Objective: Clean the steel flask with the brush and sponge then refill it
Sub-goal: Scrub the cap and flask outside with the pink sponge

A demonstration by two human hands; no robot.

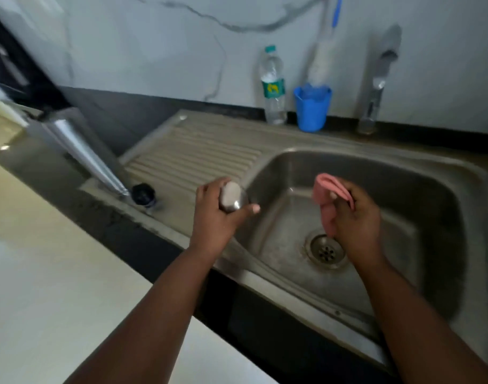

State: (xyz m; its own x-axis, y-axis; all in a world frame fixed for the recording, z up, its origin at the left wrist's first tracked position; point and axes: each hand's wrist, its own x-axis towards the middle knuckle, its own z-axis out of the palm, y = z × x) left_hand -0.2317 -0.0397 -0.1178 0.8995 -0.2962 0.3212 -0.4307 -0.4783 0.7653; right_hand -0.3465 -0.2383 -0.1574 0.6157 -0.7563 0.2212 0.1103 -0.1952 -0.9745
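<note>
Left of both hands (287,212), steel flask (79,148), untouched.

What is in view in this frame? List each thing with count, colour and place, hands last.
steel flask: 1, silver, standing on the counter left of the drainboard
black cap: 1, black, at the flask's foot
steel cup lid: 1, silver, in the left hand
pink sponge cloth: 1, pink, in the right hand over the basin
water bottle: 1, clear, green label, behind the sink
blue cup: 1, blue, beside the bottle
bottle brush: 1, white with blue handle, in the cup
tap: 1, steel, behind the basin
sink: 1, steel
left hand: grips the lid
right hand: holds the cloth
</note>
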